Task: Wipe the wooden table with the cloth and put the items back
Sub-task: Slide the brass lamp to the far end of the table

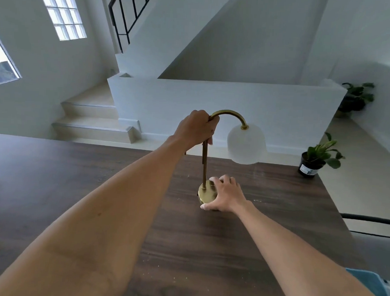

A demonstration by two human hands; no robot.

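Lamp point(211, 166) at frame centre stands on the crumb-strewn table point(76, 176), left hand point(196, 130) fingers clamped round its stem, right hand point(225, 194) fingers closed on its base, presumably steadying it for lifting clear.

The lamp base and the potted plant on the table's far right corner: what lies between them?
Head view: only bare wooden table with a few pale crumbs lies between the lamp base and the potted plant.
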